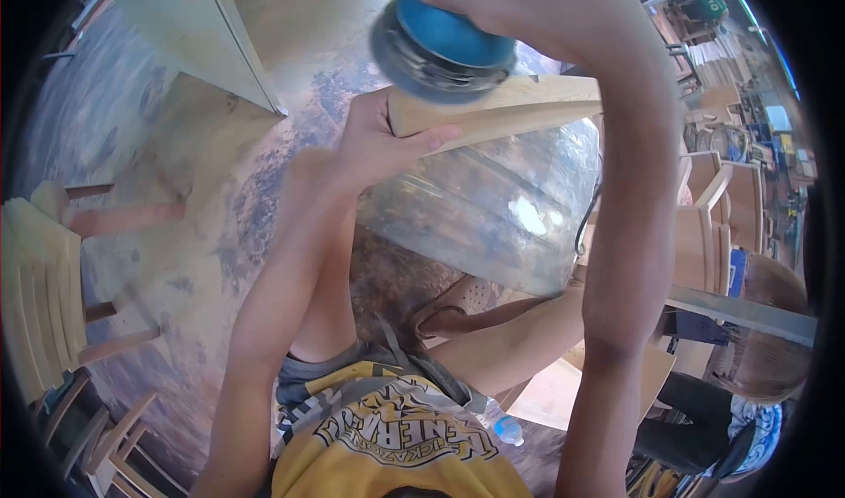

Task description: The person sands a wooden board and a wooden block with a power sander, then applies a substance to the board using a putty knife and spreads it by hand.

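Observation:
My left hand (374, 142) is wrapped around the near end of a pale wooden piece (537, 111), thumb along its side. The piece is long and slightly curved, and it lies across a shiny, worn, grey-brown surface (475, 203). From above, my right hand (493, 1) grips the blue top of a power sander (436, 45), partly cut off by the upper edge of the view. The sander is blurred, and its round base overlaps the wooden piece close to my left hand.
A pale wooden panel (198, 40) stands at upper left. Stacked curved wooden parts (44, 278) are at far left, above wooden frames (123, 445). A clear bottle with a blue cap (508, 429) is beside my shirt. Another person (704, 419) is at lower right, near wooden furniture parts (717, 208).

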Demonstrator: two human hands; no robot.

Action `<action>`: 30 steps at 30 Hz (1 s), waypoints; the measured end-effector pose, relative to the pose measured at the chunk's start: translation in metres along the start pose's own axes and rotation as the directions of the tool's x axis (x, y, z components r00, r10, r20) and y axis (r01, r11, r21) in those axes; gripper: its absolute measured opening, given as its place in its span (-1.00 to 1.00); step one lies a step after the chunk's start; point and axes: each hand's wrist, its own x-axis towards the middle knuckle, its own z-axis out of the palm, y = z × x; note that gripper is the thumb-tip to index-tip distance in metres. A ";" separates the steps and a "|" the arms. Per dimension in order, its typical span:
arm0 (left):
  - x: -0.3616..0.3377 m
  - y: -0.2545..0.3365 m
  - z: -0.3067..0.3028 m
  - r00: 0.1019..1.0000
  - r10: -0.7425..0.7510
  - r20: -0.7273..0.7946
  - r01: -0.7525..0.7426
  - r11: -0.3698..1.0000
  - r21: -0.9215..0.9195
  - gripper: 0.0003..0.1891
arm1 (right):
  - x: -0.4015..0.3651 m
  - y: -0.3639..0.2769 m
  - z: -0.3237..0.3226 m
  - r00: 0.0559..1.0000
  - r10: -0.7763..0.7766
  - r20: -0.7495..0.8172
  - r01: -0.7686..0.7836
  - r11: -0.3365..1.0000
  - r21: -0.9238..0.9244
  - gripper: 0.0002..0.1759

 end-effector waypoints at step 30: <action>-0.003 0.002 0.007 0.988 0.139 -0.067 -0.137 0.990 0.033 -0.55 | -0.023 0.114 -0.008 0.939 0.339 -0.054 -0.343 0.920 -0.189 -0.42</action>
